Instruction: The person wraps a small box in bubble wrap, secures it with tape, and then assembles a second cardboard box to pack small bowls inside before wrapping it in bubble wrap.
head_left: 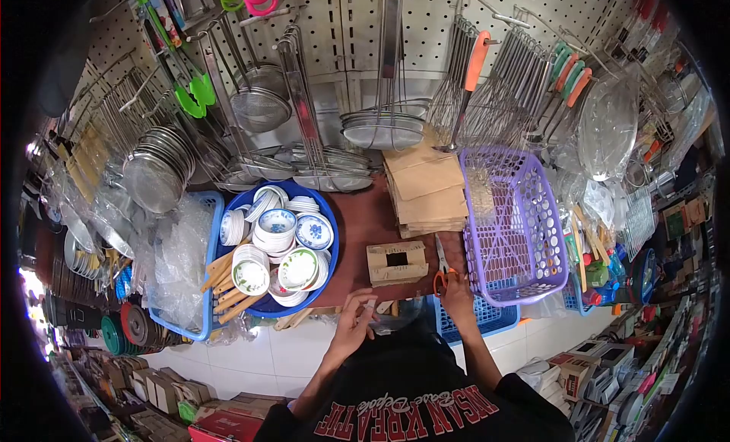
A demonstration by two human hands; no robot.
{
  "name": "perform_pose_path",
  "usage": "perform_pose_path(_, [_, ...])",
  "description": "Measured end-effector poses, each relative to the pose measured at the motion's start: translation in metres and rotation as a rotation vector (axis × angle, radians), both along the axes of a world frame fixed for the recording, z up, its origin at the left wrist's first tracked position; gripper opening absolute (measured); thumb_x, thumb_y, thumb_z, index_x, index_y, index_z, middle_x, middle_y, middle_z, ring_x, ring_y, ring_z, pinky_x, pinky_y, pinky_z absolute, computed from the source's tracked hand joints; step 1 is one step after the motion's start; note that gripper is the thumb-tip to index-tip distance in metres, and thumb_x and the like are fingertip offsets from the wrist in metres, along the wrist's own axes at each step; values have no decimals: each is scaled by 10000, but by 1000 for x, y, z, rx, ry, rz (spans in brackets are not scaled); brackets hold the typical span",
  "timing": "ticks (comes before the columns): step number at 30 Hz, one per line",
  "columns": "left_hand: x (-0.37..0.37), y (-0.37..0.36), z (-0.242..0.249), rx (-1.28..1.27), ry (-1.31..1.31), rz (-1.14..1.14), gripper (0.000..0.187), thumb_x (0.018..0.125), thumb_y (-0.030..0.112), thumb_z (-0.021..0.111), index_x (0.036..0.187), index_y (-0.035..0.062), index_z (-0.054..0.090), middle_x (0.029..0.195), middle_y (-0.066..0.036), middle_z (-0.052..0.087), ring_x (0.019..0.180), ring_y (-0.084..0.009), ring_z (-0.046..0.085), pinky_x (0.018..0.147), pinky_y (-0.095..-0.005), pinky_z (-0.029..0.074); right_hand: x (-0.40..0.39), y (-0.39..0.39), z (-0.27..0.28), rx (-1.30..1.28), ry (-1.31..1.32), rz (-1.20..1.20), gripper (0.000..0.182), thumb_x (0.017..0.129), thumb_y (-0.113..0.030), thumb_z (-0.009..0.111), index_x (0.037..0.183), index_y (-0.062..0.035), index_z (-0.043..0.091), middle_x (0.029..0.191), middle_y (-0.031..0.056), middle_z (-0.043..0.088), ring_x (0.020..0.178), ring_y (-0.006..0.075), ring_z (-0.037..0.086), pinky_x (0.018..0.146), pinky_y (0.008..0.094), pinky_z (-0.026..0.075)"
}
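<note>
On the brown tabletop (pixel 365 214), a pair of scissors (pixel 442 271) with orange handles points its blades away from me. My right hand (pixel 458 297) is closed at those handles, beside the purple basket. Closer to my body, my left hand (pixel 353 320) is raised at the table's front edge with its fingers curled together; whatever they pinch is too small to make out. Clear plastic (pixel 399 314) shows just right of it. Between and beyond my hands sits a small cardboard box (pixel 397 264) with a dark opening in its top.
A blue basin (pixel 334 236) of stacked bowls (pixel 275 225) and wooden-handled tools stands left. Brown paper packets (pixel 427 187) are piled behind the box. A purple basket (pixel 563 252) stands right, and a blue basket (pixel 487 314) sits below the edge. Strainers (pixel 384 130) and whisks (pixel 494 92) hang behind.
</note>
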State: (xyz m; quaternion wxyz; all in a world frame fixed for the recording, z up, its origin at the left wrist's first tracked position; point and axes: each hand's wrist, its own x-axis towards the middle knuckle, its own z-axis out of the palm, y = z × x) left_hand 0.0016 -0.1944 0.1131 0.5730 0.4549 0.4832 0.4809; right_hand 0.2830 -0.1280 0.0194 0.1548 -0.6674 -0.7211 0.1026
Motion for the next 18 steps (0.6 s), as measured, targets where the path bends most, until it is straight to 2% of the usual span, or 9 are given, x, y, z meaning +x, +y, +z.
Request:
perform_pose_path(4, [0,0,2,7,-83,36,144,1037,63,498,1174,47,538,1340,-127,455,867,-131,633,495,-200,476,5,-2,-20,-6,-35,-54,534,808,-157,749,1257,-35,486,1099,248,595,889,469,648,787,521,543])
perform_pose_path(7, [-1,2,7,49,-60,53,94,1036,46,496,1124,44,526,1327,-121,466,859,-129,632,513,-199,467,3,-3,1,-233,154,-144,570,760,-119,774,1254,-33,504,1022,231,649,876,452,663,775,484,553])
perform_pose_path(10, [-4,5,8,82,-75,55,78,1033,38,500,1107,47,524,1311,-116,482,843,-120,626,529,-202,461,18,4,-8,-402,381,53,578,732,-100,788,1238,-21,520,925,203,686,841,383,691,743,432,559])
perform_pose_path(13, [-10,10,8,62,-140,74,71,1030,35,504,1095,47,530,1294,-111,504,824,-114,617,531,-207,458,24,-1,9,-748,657,-90,695,710,-71,800,1329,-27,487,961,142,668,843,196,692,700,339,565])
perform_pose_path(16, [-12,18,24,0,-198,112,60,1041,63,485,1071,53,535,1276,-105,553,807,-111,605,535,-217,464,27,-16,35,-722,718,-158,735,719,-3,774,1384,-47,464,1007,137,673,847,158,683,686,305,553])
perform_pose_path(18, [-14,23,25,-54,-252,154,71,1048,72,467,1065,59,534,1266,-102,571,805,-111,602,538,-221,466,27,-28,55,-502,708,-62,698,726,-29,782,1361,-58,494,986,159,691,851,222,714,734,326,563])
